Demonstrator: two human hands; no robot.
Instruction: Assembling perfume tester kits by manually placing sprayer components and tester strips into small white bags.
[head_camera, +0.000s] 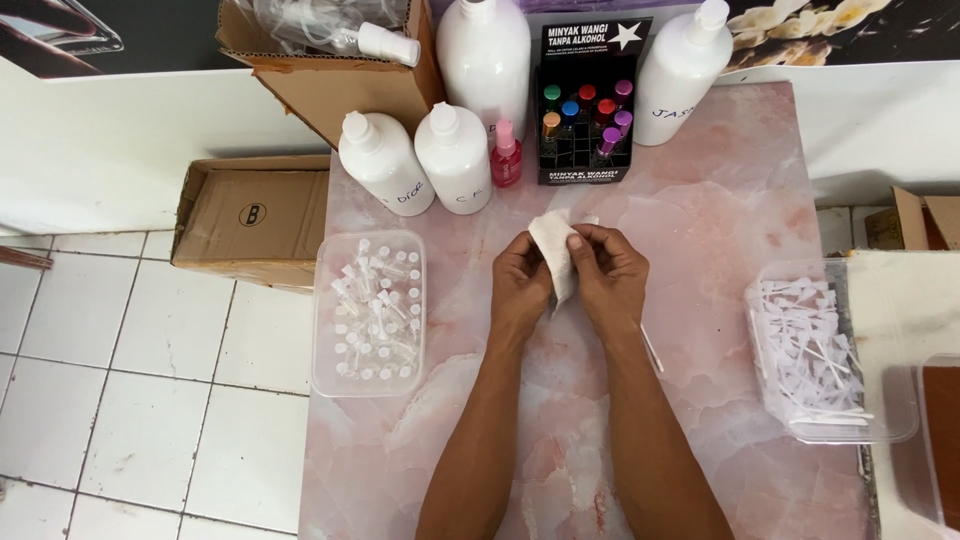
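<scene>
1. Above the middle of the pink marbled tabletop (700, 230), a white, soft, folded tissue or cloth pad (555, 250) is held up between both of the person's hands, clear of the surface.
2. The left hand (520, 285) has its fingers curled shut against the pad's left side and lower edge.
3. The right hand (610, 275) pinches the pad's right edge, thumb on top, so both hands are closed on the same piece; whether anything small is wrapped inside it cannot be told.
4. Just beside the right forearm, a thin white plastic tube (651, 348) lies on the tabletop.
5. Left of the hands sits a clear rectangular plastic tub (322, 300) full of small clear vials with white caps (375, 305).
6. Right of the hands, near the table edge, a second clear plastic tub (890, 420) holds a heap of white spray tops with thin dip tubes (805, 350).
7. Behind the hands stand two squat white plastic bottles (385, 165), a small pink spray bottle (506, 155) and a black display box of little vials with coloured caps (585, 125).
8. Two taller white bottles (485, 55) flank that box at the back.
9. An open brown cardboard box (330, 85) stands at the table's back left corner, and a flat brown carton (250, 215) lies on the white tiled floor (150, 400).
</scene>
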